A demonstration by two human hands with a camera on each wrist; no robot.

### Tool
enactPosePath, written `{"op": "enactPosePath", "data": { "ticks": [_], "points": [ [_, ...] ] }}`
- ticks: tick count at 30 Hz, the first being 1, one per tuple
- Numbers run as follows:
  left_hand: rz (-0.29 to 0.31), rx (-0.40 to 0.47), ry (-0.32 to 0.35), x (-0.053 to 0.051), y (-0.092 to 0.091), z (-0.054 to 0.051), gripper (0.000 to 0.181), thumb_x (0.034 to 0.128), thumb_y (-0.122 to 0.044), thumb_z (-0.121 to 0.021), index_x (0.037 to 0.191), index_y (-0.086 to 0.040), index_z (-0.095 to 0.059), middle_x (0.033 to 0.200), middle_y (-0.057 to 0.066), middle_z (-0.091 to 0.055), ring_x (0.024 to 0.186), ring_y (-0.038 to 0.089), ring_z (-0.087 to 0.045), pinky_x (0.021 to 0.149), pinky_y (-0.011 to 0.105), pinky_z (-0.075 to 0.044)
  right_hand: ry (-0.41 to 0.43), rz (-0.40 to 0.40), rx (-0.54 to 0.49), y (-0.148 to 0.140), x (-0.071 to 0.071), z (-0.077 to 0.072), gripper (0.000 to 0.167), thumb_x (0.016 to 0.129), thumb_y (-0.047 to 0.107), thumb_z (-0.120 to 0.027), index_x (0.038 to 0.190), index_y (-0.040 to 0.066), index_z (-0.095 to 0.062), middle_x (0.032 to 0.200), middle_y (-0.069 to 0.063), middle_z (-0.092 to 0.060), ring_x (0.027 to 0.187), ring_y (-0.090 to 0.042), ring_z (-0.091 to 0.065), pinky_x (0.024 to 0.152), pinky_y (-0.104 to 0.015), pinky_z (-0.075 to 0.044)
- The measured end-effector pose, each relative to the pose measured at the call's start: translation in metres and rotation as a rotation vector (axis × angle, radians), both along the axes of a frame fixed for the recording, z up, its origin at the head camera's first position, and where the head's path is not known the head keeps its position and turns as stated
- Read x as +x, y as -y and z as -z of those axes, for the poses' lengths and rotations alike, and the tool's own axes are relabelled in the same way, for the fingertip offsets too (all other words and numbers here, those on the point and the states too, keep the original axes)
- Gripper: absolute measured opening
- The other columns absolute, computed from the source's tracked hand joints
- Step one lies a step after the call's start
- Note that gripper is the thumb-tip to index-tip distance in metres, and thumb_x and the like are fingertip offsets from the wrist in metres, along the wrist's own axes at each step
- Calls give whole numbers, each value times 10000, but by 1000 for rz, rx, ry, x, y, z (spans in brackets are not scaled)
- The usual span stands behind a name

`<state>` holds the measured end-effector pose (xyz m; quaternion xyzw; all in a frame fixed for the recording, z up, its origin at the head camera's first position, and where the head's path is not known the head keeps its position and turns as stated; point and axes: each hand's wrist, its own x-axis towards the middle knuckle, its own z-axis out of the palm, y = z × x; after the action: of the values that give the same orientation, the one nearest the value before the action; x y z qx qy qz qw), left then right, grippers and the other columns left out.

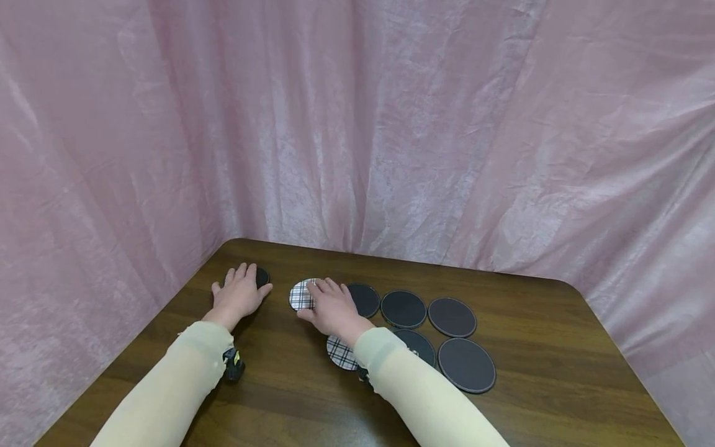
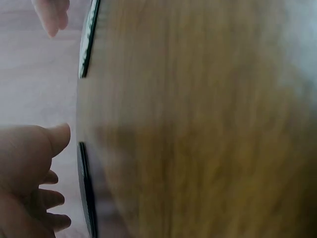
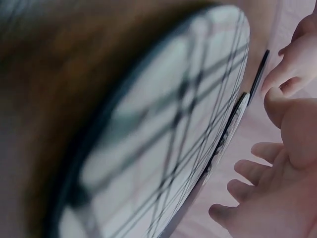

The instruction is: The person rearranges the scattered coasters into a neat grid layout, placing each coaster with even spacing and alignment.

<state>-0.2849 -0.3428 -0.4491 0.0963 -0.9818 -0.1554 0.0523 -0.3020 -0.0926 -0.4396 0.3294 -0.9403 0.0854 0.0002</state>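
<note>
My left hand (image 1: 236,295) is spread over a black round coaster (image 1: 262,277) near the far left corner of the table, covering part of it. In the left wrist view, its fingers (image 2: 52,199) look slightly apart from the coaster's edge (image 2: 87,191). My right hand (image 1: 333,308) reaches over a white coaster with black plaid lines (image 1: 300,296), fingers loosely extended and gripping nothing; contact is unclear. Beneath my right wrist lies a second plaid coaster (image 1: 341,352), large in the right wrist view (image 3: 163,129). The sleeve partly hides it.
To the right of my right hand, several dark round coasters lie flat in two rows, including a black one (image 1: 403,309) and a dark grey one (image 1: 467,365). They rest on a brown wooden table (image 1: 536,347). Pink curtains (image 1: 391,136) hang behind it.
</note>
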Motion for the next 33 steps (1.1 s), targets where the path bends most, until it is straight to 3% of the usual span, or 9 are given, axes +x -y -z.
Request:
{"op": "enactPosePath", "data": {
  "ticks": [14,23,28,33],
  "points": [
    [12,-37,136,3,10,-3,792,1152,-442,-555,1655,119,-312,1692,410,-273,1571,627,-222,1154,878,-152,21,-39,63,16,16,-2,767,1113,648,-514,1738,225,-374,1788,-4,-345,1665,-231,-257,1318,-520,-231],
    [36,-59,136,5,5,-1,789,1142,-437,-582,1663,98,-326,1701,384,-293,1563,623,-252,1146,883,-138,13,-34,68,16,21,-5,764,1106,659,-516,1730,238,-391,1779,13,-361,1657,-226,-277,1313,-518,-249],
    [62,-82,146,15,0,1,782,1132,-453,-600,1649,87,-372,1690,383,-320,1553,616,-287,1133,897,-151,25,-58,56,17,27,-8,765,1110,654,-521,1730,226,-390,1782,2,-358,1658,-233,-275,1314,-513,-250],
    [93,-121,155,33,-12,-5,763,1121,-472,-619,1622,75,-440,1661,372,-389,1521,599,-370,1127,898,-174,38,-75,46,17,31,-10,769,1112,645,-530,1728,208,-392,1778,-5,-365,1655,-238,-288,1312,-510,-256]
  ]
}}
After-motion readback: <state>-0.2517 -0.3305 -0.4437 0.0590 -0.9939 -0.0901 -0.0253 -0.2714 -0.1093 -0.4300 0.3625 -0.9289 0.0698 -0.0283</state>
